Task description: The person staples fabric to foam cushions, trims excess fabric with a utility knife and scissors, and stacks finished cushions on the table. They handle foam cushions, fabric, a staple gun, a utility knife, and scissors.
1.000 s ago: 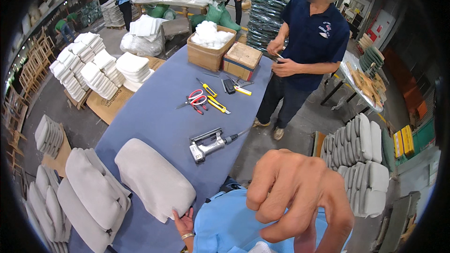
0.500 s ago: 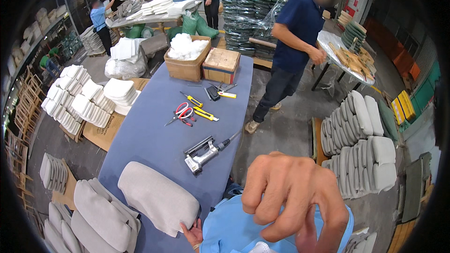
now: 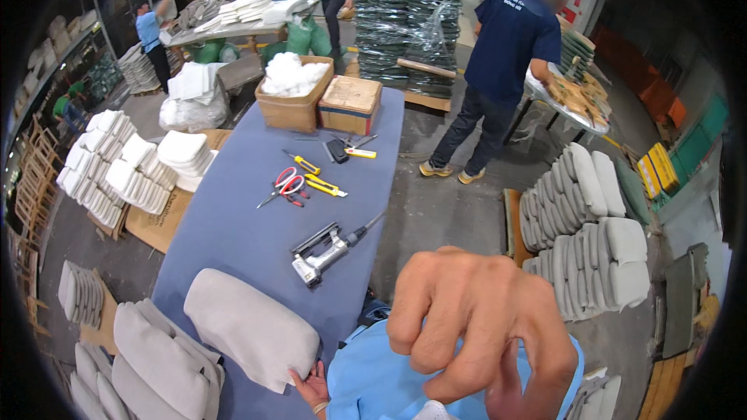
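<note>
A grey fabric-covered cushion lies on the near part of the blue-covered table. My left hand is at its lower right corner, palm partly showing, thumb against the fabric and fingers apart. Large and close to the camera, my right hand is raised in front of my light blue shirt with its fingers curled; whatever it may hold is hidden. Beyond the cushion rests a silver staple gun with a hose attached. Red-handled scissors and a yellow utility knife lie farther up the table.
Grey cushions are stacked at the table's near left. A box of white stuffing and a closed box occupy the far end. More cushion piles flank the right side. A person in dark blue stands at another table.
The person in dark blue has turned away toward the right-hand table. My view has shifted slightly, moving the table leftward in it. Both my hands keep nearly the same pose.
</note>
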The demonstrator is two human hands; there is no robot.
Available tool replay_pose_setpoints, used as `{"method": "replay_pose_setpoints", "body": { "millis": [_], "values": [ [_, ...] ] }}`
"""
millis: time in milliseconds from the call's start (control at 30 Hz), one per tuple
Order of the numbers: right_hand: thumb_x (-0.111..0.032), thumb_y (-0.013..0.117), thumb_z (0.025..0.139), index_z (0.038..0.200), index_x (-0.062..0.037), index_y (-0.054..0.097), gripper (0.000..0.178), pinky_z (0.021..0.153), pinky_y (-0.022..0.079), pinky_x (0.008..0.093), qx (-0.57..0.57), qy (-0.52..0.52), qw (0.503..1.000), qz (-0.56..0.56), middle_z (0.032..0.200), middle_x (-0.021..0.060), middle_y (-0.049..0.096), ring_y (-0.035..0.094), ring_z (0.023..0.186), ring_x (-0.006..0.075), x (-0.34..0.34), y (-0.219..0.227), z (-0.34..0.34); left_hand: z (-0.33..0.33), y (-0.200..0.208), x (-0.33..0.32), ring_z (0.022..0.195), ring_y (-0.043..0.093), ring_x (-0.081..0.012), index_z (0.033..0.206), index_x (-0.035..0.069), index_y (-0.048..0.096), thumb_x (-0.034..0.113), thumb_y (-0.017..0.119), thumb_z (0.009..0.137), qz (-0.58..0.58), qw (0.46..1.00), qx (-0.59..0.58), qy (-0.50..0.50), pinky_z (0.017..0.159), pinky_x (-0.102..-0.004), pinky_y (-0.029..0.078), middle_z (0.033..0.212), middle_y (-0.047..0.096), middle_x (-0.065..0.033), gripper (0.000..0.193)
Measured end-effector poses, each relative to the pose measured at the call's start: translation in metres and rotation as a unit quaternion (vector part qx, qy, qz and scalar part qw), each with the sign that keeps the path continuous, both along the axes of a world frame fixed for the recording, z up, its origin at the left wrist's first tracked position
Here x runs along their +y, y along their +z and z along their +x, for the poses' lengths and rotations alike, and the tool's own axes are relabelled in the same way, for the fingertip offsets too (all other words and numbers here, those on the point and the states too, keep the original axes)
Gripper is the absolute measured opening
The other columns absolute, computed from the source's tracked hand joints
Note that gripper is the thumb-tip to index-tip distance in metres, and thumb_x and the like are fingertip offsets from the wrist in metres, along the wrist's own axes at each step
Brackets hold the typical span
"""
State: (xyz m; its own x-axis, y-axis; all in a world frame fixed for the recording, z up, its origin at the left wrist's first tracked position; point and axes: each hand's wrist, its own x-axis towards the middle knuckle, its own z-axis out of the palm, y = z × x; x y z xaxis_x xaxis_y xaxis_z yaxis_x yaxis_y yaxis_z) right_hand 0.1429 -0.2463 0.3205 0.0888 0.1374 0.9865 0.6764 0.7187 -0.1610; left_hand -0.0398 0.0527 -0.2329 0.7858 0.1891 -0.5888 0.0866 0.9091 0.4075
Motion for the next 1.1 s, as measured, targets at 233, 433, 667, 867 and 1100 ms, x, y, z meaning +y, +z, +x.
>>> {"method": "replay_pose_setpoints", "body": {
  "millis": [233, 433, 667, 867, 1100],
  "values": [
    [-0.003, 0.066, 0.093, 0.101, -0.0255, 0.068, 0.024, 0.042, 0.02, 0.0284, -0.003, 0.024, 1.0, -0.016, 0.057, 0.0147, 0.057, 0.035, 0.04, 0.0159, 0.002, 0.005, 0.008, -0.005, 0.003, -0.002, 0.118, 0.064, -0.026, 0.148, 0.018, 0.05, 0.058, 0.071, 0.093, 0.002, 1.0, -0.001, 0.012, 0.103, -0.0495, 0.051, 0.135, 0.064, -0.0046, 0.071],
    [-0.011, 0.071, 0.097, 0.11, -0.0216, 0.067, 0.017, 0.042, 0.021, 0.0285, -0.009, 0.039, 0.999, -0.001, 0.056, 0.0153, 0.056, 0.036, 0.04, 0.0156, 0.016, -0.002, 0.017, 0.0, 0.021, -0.003, 0.121, 0.063, -0.0273, 0.148, 0.02, 0.048, 0.055, 0.07, 0.095, -0.001, 1.0, -0.013, 0.014, 0.099, -0.0507, 0.053, 0.137, 0.064, -0.0042, 0.068],
    [-0.024, 0.083, 0.088, 0.104, -0.0179, 0.076, 0.019, 0.04, 0.018, 0.0258, -0.082, 0.048, 0.995, -0.009, 0.061, 0.0074, 0.06, 0.034, 0.038, 0.0075, 0.034, 0.009, 0.031, 0.002, 0.021, -0.013, 0.12, 0.064, -0.0267, 0.147, 0.017, 0.049, 0.055, 0.069, 0.095, 0.014, 0.999, 0.0, 0.033, 0.099, -0.0514, 0.054, 0.138, 0.063, -0.0053, 0.067],
    [-0.026, 0.079, 0.092, 0.108, -0.0152, 0.075, 0.02, 0.039, 0.018, 0.0261, -0.017, 0.043, 0.999, -0.016, 0.062, 0.0085, 0.061, 0.035, 0.038, 0.0077, 0.042, 0.015, 0.03, 0.001, 0.03, -0.016, 0.118, 0.064, -0.0271, 0.145, 0.016, 0.05, 0.053, 0.069, 0.096, 0.016, 0.999, 0.004, 0.047, 0.098, -0.0524, 0.055, 0.136, 0.064, -0.0063, 0.064],
    [-0.023, 0.073, 0.097, 0.092, -0.0138, 0.061, 0.016, 0.039, 0.02, 0.0299, 0.063, 0.061, 0.992, -0.087, 0.055, 0.0169, 0.056, 0.035, 0.039, 0.0171, 0.04, -0.007, 0.027, 0.005, 0.044, -0.019, 0.119, 0.064, -0.0277, 0.144, 0.015, 0.051, 0.053, 0.069, 0.096, 0.024, 0.998, 0.012, 0.052, 0.099, -0.053, 0.054, 0.138, 0.062, -0.0071, 0.065]
  ]
}}
